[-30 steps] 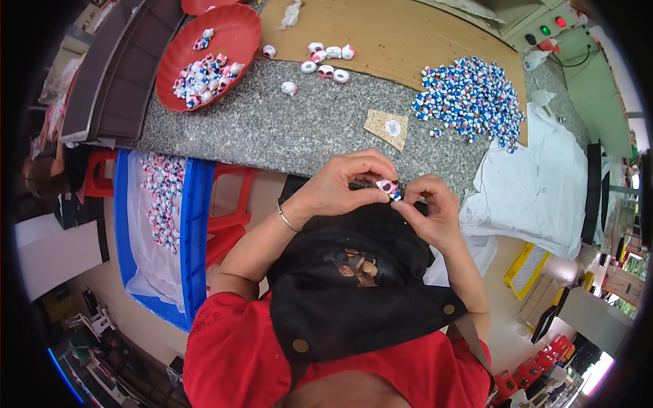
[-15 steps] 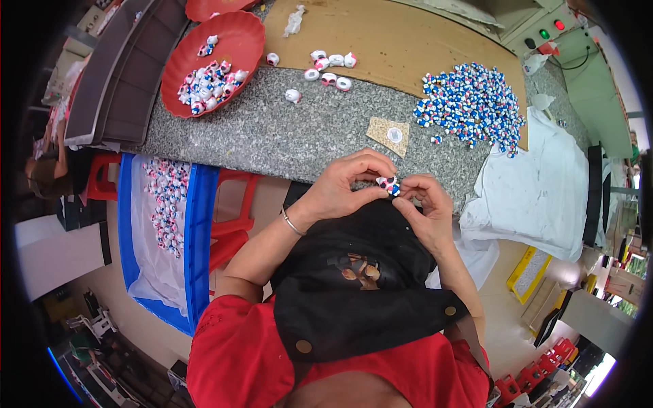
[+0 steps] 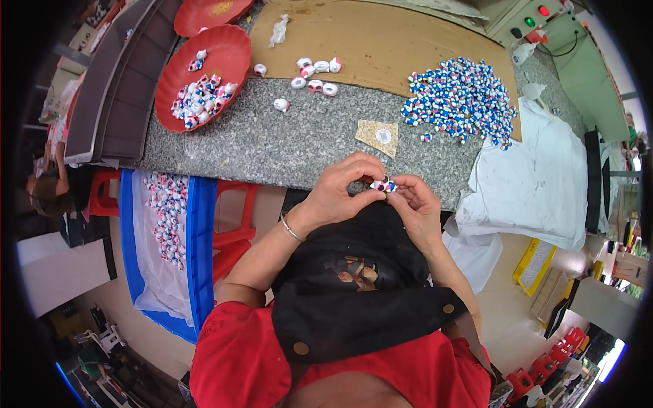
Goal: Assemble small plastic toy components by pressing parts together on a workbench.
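A small toy figurine with a white head, dark patches and a blue-and-pink body is held between my two hands at the counter's near edge. My left hand pinches the head end with thumb and forefinger. On the other side, the thumb and fingers of my right hand close on the blue body end. Just beyond lies a speckled tan card with a round white sticker. Loose white heads lie farther off, one white head nearer than the rest. A heap of small blue-and-white bodies spreads at the far right.
A red scalloped bowl holds several figurines at the left, beside a dark tray. Cardboard covers the counter's back. Below left stands a blue crate of figurines. White cloth drapes the right side, near a control box.
My hands have drawn closer together, with the right fingers now pressed onto the figurine's body. The figurine has turned to lie more level. The whole view has shifted slightly.
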The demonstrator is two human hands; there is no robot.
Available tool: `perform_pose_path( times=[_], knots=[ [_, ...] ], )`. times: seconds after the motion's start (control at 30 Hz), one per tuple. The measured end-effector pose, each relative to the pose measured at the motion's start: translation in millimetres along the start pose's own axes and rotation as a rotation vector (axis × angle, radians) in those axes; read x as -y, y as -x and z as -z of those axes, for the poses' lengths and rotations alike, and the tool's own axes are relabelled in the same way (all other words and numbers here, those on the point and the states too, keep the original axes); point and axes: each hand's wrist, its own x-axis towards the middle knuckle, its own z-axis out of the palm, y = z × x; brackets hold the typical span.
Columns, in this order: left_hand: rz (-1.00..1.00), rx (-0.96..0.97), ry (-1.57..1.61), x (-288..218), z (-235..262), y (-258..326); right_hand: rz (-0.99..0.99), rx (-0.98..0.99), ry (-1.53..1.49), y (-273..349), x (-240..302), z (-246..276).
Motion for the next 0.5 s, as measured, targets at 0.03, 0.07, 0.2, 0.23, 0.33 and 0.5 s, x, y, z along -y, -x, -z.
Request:
perform_pose_path(
  times=[0.03, 0.07, 0.2, 0.23, 0.33, 0.5],
  knots=[
    [0.000, 0.003, -0.001, 0.7, -0.4, 0.2, 0.001, -0.002, -0.002, -0.1, 0.8, -0.4],
    [-0.002, -0.003, -0.003, 1.7, -0.9, 0.5, -0.004, 0.003, 0.005, -0.1, 2.6, -1.1],
    [0.000, -0.003, -0.018, 5.6, -1.4, 1.6, -0.016, 0.002, 0.020, 0.5, 1.3, -1.0],
    [0.001, -0.001, -0.019, 6.2, -2.7, 1.9, -0.016, 0.000, 0.018, 0.5, 0.7, -1.0],
    [0.034, -0.065, 0.066, 6.7, -6.0, 2.3, 0.021, 0.004, 0.064, -0.4, -0.3, 0.4],
    [0.068, -0.010, 0.074, 8.2, -3.4, 3.9, 0.050, 0.017, 0.092, -0.5, 0.3, 0.9]
  ],
)
